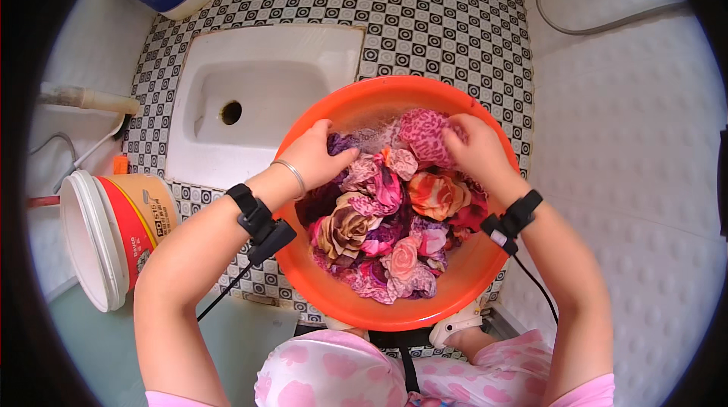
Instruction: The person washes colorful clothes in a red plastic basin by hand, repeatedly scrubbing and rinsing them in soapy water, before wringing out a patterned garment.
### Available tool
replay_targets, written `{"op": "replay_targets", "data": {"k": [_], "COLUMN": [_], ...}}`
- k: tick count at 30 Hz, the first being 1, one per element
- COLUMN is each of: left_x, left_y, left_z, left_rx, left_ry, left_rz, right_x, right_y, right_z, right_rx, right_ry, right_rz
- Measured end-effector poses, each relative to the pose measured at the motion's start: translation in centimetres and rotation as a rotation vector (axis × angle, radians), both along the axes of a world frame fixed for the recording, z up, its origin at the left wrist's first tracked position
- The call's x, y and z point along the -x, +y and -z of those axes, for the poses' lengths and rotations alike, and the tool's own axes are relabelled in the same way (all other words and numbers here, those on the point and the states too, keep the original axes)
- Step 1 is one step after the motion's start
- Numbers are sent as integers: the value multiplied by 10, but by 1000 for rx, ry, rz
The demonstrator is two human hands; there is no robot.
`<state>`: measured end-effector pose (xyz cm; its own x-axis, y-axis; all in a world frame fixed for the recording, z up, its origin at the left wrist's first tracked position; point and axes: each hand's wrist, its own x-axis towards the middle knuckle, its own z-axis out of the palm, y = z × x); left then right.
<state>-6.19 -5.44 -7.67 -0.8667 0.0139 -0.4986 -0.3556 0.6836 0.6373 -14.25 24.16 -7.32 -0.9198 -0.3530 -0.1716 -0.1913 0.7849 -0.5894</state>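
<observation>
- flowery cloth [394,232] lies wet and bunched up in the orange basin [462,286], which sits on the black and white tiled floor [440,20] by the white floor pan [265,96].
- left hand [317,155] is curled and grips the purple part at the far side.
- right hand [474,150] is closed on the pink spotted bunch.
- it looks like the rubbing step of a hand wash.
- next, the two hands likely need to rub their bunches together, staying low so water stays in.
- white bucket [106,236] lies on its side nearby.
</observation>
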Motion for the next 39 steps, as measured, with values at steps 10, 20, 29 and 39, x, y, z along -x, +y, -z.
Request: {"op": "replay_targets", "data": {"k": [10, 20, 29, 39], "left_x": [9, -125, -101, -65], "left_y": [18, 27, 67, 44], "left_z": [46, -9, 38, 69], "left_rx": [-100, -79, 196, 71], "left_ry": [-338, 120, -140, -176], "left_rz": [271, 767, 766, 646], "right_x": [-10, -136, -122, -34], "right_y": [-65, -12, -26, -75], "right_z": [53, -22, 53, 33], "right_rx": [60, -168, -411, -752], "right_ry": [-587, -79, -90, -348], "right_rz": [-216, -828, -752, -791]}}
